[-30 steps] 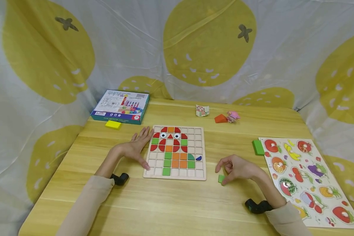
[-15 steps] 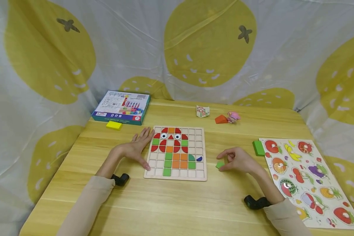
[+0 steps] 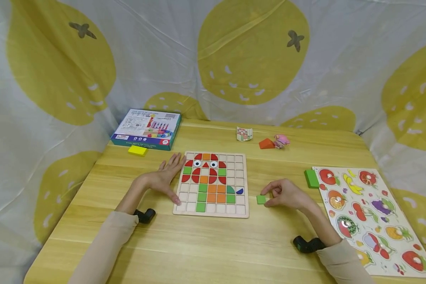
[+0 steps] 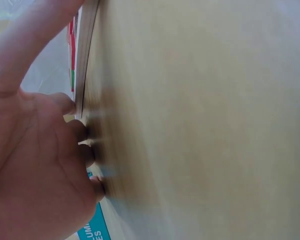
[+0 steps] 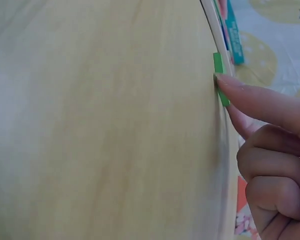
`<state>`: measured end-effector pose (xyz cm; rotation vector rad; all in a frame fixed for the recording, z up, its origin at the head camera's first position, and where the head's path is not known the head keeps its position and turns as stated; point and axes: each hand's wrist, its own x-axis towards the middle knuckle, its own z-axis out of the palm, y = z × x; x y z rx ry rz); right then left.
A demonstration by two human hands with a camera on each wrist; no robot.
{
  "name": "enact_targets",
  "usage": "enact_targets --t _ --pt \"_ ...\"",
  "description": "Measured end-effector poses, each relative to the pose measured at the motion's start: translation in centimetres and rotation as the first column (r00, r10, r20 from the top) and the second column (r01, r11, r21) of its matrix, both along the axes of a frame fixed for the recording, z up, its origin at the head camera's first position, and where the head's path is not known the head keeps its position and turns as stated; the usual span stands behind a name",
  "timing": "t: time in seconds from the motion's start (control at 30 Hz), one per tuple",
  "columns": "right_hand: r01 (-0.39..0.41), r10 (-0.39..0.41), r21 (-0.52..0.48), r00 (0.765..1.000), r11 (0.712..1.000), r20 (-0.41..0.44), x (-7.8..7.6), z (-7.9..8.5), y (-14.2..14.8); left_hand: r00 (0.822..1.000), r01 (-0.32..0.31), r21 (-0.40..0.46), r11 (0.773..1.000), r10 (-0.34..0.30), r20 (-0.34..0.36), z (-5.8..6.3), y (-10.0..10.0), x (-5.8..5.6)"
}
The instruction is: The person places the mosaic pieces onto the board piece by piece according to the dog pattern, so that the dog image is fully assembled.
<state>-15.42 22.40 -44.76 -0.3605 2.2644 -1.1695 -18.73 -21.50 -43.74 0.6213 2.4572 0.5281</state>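
A square wooden grid board (image 3: 241, 173) lies mid-table, part filled with red, orange and green pieces that form a parrot-like figure with two round eyes. My left hand (image 3: 161, 180) lies spread along the board's left side, thumb over the lower corner and fingers at the upper edge. Just right of the board, my right hand (image 3: 285, 193) pinches a green square tile (image 3: 260, 199) between thumb and index finger. The right wrist view shows the tile (image 5: 218, 62) edge-on, low over the table, with the other fingers curled. A blue half-round piece (image 3: 239, 191) sits near the board's right edge.
A fruit puzzle board (image 3: 372, 221) lies at the right beside a green block (image 3: 311, 178). Toward the back are a printed card (image 3: 244, 134), an orange block (image 3: 266, 144) and a pink figurine (image 3: 281, 141). A box (image 3: 147, 129) and a yellow block (image 3: 137, 150) lie back left.
My right hand has picked up the green tile from the table, turned it and shifted slightly left and away toward the board. The left hand stays on the board's edge.
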Motion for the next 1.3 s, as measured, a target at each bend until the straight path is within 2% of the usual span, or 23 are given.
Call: enact_targets --t 0.23,0.5,1.03,1.3 --pt "0.005 -0.002 0.044 0.998 0.999 -0.063 0.0 0.1 -0.8 1.0 -0.002 -0.001 1.0 0.002 -0.006 0.1 0.1 0.1" --pt "-0.057 0.059 0.021 0.996 0.998 -0.068 0.1 0.3 -1.2 1.0 0.001 -0.001 1.0 -0.001 -0.006 0.1 0.0 0.2" --pt "-0.045 0.053 0.069 0.991 0.997 -0.121 0.0 0.1 -2.0 1.0 0.003 -0.001 1.0 -0.003 -0.004 0.0 0.0 0.0" --pt "-0.081 0.081 0.007 0.988 0.997 -0.129 1.3 1.3 -3.7 1.0 0.003 -0.018 1.0 -0.003 -0.007 0.0 0.0 0.1"
